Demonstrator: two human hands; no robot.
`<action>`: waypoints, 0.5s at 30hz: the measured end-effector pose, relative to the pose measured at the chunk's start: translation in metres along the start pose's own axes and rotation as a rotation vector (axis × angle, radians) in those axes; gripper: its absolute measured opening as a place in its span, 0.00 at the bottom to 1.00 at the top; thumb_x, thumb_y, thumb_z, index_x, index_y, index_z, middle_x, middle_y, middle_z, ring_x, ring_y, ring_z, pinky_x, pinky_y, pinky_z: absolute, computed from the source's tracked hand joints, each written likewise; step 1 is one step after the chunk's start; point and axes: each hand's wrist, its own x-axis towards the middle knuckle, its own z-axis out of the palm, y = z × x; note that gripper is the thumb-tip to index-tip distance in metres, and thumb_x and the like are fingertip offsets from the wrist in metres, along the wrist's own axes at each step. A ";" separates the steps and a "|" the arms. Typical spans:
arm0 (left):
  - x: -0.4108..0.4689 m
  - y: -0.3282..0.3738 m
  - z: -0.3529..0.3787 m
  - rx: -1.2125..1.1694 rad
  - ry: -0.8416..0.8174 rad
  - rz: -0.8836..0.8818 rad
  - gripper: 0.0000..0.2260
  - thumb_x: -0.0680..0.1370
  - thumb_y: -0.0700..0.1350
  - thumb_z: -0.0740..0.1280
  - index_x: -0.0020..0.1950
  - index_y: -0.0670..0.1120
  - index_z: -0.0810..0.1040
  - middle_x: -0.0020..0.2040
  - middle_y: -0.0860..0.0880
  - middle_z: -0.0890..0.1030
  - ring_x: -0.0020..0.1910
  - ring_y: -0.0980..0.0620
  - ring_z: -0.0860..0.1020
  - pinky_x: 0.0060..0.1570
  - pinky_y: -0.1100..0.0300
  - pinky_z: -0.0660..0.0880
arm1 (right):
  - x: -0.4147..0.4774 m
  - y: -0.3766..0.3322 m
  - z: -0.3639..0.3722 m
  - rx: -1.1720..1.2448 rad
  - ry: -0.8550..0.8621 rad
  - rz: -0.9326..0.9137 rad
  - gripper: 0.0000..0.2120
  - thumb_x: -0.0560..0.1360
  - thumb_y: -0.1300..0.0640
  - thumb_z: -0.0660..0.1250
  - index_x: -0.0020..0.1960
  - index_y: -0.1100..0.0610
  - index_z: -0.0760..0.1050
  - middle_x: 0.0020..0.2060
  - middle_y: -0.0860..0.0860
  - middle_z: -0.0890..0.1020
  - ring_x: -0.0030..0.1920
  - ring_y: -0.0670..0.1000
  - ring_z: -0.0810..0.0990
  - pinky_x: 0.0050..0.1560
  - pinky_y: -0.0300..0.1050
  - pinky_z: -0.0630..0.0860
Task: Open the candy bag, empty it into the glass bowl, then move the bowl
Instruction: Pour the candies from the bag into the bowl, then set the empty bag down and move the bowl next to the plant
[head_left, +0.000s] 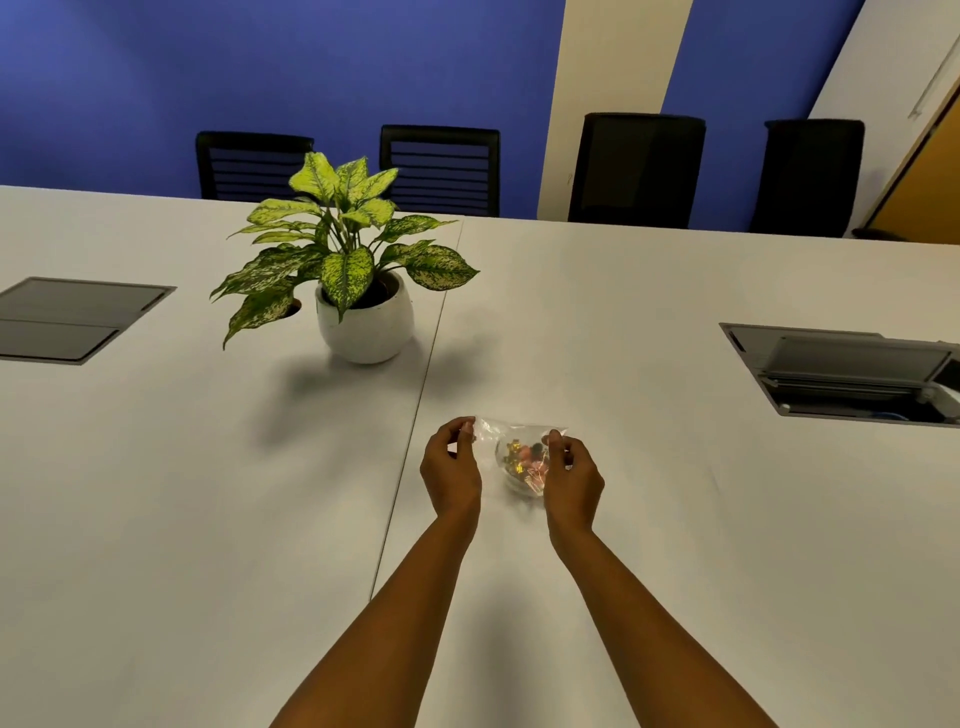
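Observation:
A small clear plastic candy bag (511, 434) is stretched between my two hands, a little above the white table (208, 519). My left hand (451, 467) pinches its left top corner and my right hand (571, 480) pinches its right top corner. Gold, red and dark wrapped candies (524, 460) show through the plastic in the middle. A rounded glass bowl (517, 488) sits right under and behind the bag, between my hands. I cannot tell whether the candies lie in the bag or in the bowl.
A potted plant (363, 322) in a white pot stands to the far left of my hands. Cable hatches are set into the table at the left (78, 317) and right (852, 374). Black chairs (636, 171) line the far edge.

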 end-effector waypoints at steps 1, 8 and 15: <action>-0.001 -0.003 -0.007 0.015 -0.004 -0.005 0.09 0.78 0.44 0.64 0.56 0.45 0.80 0.56 0.44 0.82 0.53 0.44 0.79 0.55 0.52 0.78 | -0.006 0.004 0.002 -0.013 -0.004 0.009 0.12 0.78 0.54 0.60 0.51 0.61 0.77 0.42 0.53 0.78 0.43 0.52 0.76 0.45 0.44 0.74; -0.012 -0.032 -0.058 0.110 -0.110 -0.059 0.11 0.80 0.43 0.61 0.60 0.48 0.79 0.61 0.45 0.79 0.59 0.44 0.77 0.60 0.46 0.78 | -0.047 0.025 0.006 -0.059 -0.125 0.097 0.10 0.78 0.51 0.61 0.54 0.56 0.75 0.36 0.51 0.78 0.27 0.49 0.76 0.25 0.40 0.74; -0.026 -0.063 -0.121 0.296 -0.274 -0.149 0.22 0.76 0.33 0.56 0.67 0.49 0.73 0.63 0.46 0.73 0.61 0.46 0.74 0.58 0.58 0.73 | -0.096 0.055 0.004 -0.064 -0.344 0.222 0.11 0.78 0.56 0.61 0.58 0.59 0.72 0.42 0.58 0.81 0.33 0.53 0.78 0.30 0.43 0.76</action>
